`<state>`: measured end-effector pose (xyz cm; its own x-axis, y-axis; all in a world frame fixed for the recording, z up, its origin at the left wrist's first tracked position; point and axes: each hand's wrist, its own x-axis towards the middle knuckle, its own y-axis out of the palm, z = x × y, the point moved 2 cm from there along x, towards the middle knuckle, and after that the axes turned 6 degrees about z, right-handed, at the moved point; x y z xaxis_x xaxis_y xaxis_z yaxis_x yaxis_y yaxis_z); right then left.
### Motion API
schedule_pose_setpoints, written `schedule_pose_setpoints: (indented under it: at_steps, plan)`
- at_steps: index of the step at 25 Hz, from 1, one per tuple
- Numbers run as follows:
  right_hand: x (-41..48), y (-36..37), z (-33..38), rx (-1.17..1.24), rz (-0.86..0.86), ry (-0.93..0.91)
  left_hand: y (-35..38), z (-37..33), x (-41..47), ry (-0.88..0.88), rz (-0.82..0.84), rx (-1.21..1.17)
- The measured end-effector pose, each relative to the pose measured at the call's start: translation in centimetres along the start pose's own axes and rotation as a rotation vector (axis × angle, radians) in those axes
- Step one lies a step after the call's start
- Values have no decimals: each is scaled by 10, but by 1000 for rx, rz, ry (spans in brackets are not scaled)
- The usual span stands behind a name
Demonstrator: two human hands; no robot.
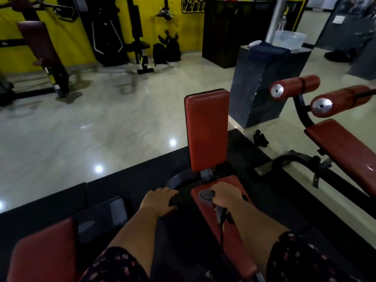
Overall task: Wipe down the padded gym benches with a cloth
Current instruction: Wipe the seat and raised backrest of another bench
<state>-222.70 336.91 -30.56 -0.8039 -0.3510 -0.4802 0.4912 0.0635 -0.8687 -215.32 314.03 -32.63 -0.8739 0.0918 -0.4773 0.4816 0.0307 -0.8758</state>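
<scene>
Right hand (224,197) clutches our cloth (205,196) on the seat pad (234,237), left hand (159,200) seemingly flat on the frame (177,180); bunched, we'll miss edges.

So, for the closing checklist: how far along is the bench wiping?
No pad can be judged finished from here. In hand: the right hand grips the grey cloth on the red seat pad, left hand resting on the black frame. Left: the upright back pad and the bench on the right.

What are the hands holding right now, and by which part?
The right hand grips the grey cloth by its bunched middle, pressed on the red seat pad. The left hand rests on the black frame; grip unclear.
</scene>
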Motion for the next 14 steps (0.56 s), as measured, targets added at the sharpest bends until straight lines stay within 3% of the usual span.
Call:
schedule_pose_setpoints:
  at_steps: [8,14]
  plan:
    - [90,-73,-78,52,-71,95,-85,-25,127,92,44,33]
    - [115,-77,-131,80,-52,238,-121,-51,200,279,117,102]
